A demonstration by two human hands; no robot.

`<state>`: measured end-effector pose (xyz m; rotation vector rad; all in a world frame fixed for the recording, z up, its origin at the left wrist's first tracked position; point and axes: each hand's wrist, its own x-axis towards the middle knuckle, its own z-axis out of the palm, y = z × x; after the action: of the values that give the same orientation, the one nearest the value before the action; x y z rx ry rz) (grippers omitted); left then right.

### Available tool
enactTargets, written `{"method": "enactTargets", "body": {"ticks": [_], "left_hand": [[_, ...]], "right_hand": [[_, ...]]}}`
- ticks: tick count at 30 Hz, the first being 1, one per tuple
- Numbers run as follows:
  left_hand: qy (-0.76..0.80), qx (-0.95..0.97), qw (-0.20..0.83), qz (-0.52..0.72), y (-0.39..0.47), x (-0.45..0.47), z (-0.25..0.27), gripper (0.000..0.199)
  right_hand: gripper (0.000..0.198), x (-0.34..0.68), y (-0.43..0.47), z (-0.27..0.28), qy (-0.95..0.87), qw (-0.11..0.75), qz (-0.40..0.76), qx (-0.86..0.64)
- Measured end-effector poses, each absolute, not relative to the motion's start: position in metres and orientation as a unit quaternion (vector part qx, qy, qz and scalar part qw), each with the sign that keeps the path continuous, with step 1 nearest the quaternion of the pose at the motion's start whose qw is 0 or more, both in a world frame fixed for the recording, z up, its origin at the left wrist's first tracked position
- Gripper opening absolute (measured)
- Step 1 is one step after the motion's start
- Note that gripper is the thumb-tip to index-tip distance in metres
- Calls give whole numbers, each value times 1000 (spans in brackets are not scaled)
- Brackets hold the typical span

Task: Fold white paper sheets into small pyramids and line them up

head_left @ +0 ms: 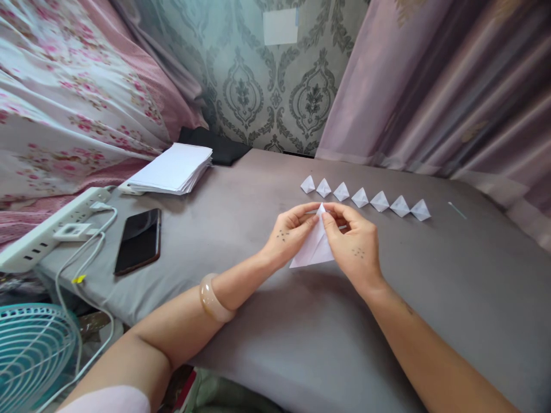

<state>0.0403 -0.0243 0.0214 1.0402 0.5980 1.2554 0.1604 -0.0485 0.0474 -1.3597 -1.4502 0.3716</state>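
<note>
A white sheet of folded paper [314,246] is held between both hands, its pointed tip up and away from me and its wide edge toward me. My left hand [290,232] pinches its left side near the tip, thumb on top and fingers behind. On the right side my right hand [355,238] grips it the same way, the two thumbs almost meeting at the point. The fingertips under the paper are partly hidden. Just beyond the hands, several small folded paper pieces [360,197] stand in a slanting row on the grey cloth.
A stack of white paper [172,169] lies at the back left beside a black folder-like item [215,146]. Nearer are a phone [138,241], a white power strip [51,226] with cables, and a teal fan [34,355] below the edge. A thin stick [457,210] lies far right.
</note>
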Motion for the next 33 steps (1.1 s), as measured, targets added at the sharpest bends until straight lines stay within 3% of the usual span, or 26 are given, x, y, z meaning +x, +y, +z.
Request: {"method": "enactTargets", "body": {"ticks": [14,23,33], "left_hand": [[259,468,644,547,-25,39,21,38],[284,444,643,555,-23,35,29,22],[293,415,657,558,-20,32,35,16]], "right_hand": [[31,163,-41,49,-477,569,372,-558],[26,161,-48,54,-505,551,367,-553],[25,162,-51,52,-599,491,267,-573]]}}
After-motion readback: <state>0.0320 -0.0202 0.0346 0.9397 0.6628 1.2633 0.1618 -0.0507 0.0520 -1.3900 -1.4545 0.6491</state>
